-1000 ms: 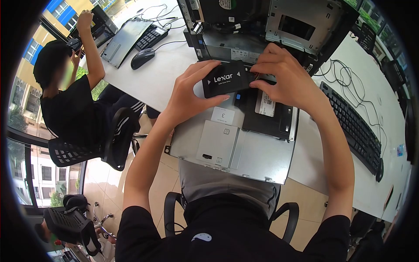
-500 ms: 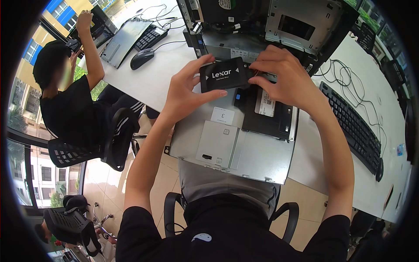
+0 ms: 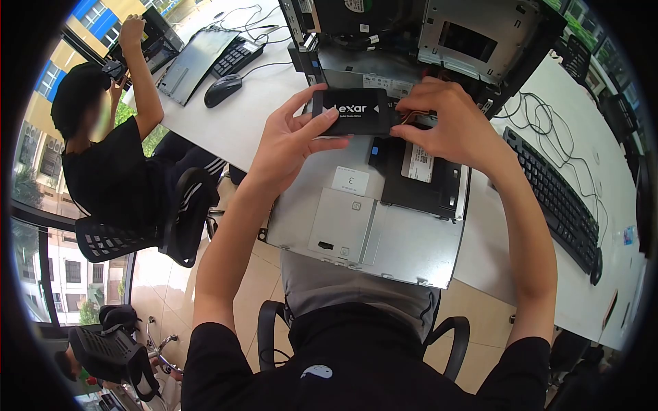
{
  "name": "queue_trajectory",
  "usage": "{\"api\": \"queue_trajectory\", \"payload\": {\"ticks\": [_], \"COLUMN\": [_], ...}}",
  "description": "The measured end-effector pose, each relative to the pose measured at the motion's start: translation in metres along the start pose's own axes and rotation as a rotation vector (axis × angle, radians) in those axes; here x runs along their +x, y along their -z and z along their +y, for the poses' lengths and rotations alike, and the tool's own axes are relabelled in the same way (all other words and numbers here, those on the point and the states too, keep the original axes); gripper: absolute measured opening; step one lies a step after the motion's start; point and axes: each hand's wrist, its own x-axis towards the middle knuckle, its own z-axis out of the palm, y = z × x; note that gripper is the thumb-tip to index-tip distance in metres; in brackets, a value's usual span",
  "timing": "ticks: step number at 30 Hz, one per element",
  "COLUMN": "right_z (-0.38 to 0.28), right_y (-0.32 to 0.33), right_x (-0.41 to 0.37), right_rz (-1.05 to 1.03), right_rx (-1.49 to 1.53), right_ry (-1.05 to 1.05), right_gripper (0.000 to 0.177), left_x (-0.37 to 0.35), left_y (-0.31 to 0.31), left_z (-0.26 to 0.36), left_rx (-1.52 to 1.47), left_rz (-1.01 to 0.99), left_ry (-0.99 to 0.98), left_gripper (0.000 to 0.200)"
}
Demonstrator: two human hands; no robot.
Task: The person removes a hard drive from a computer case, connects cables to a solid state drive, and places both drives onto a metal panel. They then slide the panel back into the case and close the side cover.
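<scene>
A black Lexar solid state drive (image 3: pixel 360 113) is gripped by my left hand (image 3: pixel 291 137), the thumb lying across its printed face. At the drive's right end, my right hand (image 3: pixel 449 120) pinches a cable connector with thin orange-brown wires (image 3: pixel 415 118). The connector meets the drive's edge; how deeply it sits there is hidden by my fingers. Below my hands lies a black optical drive (image 3: pixel 418 175) with a white label, on a silver metal panel (image 3: pixel 404 240). An open computer case (image 3: pixel 411 51) stands just beyond my hands.
A keyboard (image 3: pixel 555 198) and mouse (image 3: pixel 596 266) lie to the right, with tangled cables (image 3: pixel 548 127) behind. To the left are another mouse (image 3: pixel 224 91) and keyboard (image 3: pixel 236 58). A seated person (image 3: pixel 110 161) works at another open case on the left.
My left thumb has moved from the drive's lower edge onto its face. The drive has levelled out and shifted slightly. My right hand stays at its right end, with the wires now showing more.
</scene>
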Motion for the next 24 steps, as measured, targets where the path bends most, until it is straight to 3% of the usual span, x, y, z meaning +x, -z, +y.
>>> {"api": "queue_trajectory", "payload": {"ticks": [8,24], "right_z": [0.005,0.004], "right_y": [-0.004,0.001], "right_x": [-0.001,0.000], "right_rz": [-0.026,0.207], "right_rx": [-0.081,-0.082], "right_ry": [0.087,0.339], "right_gripper": [0.033,0.030], "left_x": [-0.003,-0.013], "left_y": [-0.001,-0.004], "left_z": [-0.001,0.009], "left_rx": [0.138,0.071], "left_rz": [0.034,0.100], "left_ry": [-0.054,-0.134], "left_gripper": [0.063,0.060]}}
